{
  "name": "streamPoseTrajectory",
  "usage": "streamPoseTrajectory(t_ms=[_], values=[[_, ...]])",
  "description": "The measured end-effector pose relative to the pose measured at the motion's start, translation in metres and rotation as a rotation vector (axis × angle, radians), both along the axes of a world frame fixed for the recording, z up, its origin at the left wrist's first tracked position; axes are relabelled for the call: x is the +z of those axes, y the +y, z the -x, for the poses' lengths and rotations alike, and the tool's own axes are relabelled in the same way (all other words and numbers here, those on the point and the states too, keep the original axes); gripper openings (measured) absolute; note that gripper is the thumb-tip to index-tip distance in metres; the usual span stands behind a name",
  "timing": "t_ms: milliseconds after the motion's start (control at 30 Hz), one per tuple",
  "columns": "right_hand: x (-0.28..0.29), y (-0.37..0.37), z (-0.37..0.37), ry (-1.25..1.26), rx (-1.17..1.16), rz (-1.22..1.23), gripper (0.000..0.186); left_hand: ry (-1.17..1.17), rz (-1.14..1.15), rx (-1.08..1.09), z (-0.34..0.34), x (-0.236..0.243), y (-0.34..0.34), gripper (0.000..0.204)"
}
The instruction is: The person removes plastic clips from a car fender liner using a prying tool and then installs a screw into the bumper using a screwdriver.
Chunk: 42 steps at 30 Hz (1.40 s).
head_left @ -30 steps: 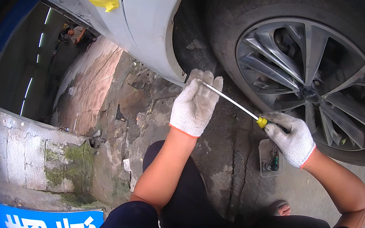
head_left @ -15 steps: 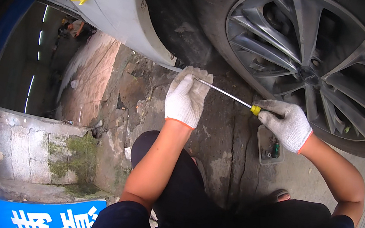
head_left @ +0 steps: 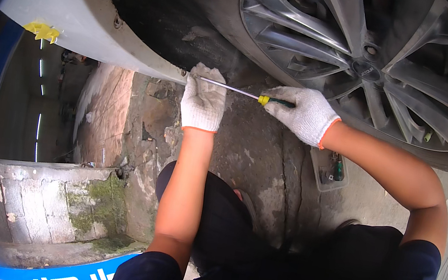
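Near the frame's upper centre, the white-gloved right hand [head_left: 306, 113] is clamping the yellow-and-green-handled long steel screwdriver [head_left: 243, 92], while the white-gloved left hand [head_left: 203, 101] is steadying its shaft, fingers curled, against the pale grey car body edge [head_left: 106, 35].

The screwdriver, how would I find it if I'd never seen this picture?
Start at the big silver car wheel at the top. Just below its dark tyre, two white-gloved hands meet: the right hand has its grip on the handle, and the left hand steadies the tip by the car body's edge. The screwdriver is the thin shiny rod between them, the only thing there with a yellow collar.
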State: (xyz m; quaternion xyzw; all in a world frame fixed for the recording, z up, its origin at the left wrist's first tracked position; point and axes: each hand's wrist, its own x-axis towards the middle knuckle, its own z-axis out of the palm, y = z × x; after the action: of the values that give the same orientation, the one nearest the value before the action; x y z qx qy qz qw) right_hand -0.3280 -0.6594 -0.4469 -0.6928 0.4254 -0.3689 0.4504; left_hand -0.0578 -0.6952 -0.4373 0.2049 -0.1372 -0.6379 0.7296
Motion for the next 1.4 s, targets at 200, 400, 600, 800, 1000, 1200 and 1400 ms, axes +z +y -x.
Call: streamPoseTrajectory(t_ms=[200, 400, 600, 800, 1000, 1200, 1400], values=[[-0.011, -0.002, -0.016, -0.001, -0.023, 0.026, 0.037, 0.086, -0.008, -0.022, -0.016, -0.007, -0.009, 0.025], [-0.016, -0.004, -0.019, -0.025, -0.008, 0.027, 0.036, 0.150, 0.059, -0.112, -0.017, -0.006, -0.011, 0.024], [-0.018, -0.007, -0.020, 0.032, 0.010, 0.095, 0.037, 0.153, -0.001, -0.053, -0.017, -0.006, -0.009, 0.024], [-0.010, -0.006, -0.015, 0.088, 0.006, 0.118, 0.040, 0.041, -0.028, 0.025, -0.007, 0.003, -0.004, 0.026], [0.015, 0.017, 0.019, -0.222, -0.033, 0.094, 0.038, -0.225, 0.007, -0.025, 0.043, 0.072, 0.020, 0.021], [0.057, 0.029, 0.040, -0.421, 0.055, 0.029, 0.039, -0.216, 0.192, -0.274, 0.058, 0.142, 0.024, 0.021], [0.081, 0.027, 0.032, -0.476, 0.125, -0.120, 0.039, -0.062, 0.216, -0.407, 0.053, 0.162, 0.019, 0.024]])
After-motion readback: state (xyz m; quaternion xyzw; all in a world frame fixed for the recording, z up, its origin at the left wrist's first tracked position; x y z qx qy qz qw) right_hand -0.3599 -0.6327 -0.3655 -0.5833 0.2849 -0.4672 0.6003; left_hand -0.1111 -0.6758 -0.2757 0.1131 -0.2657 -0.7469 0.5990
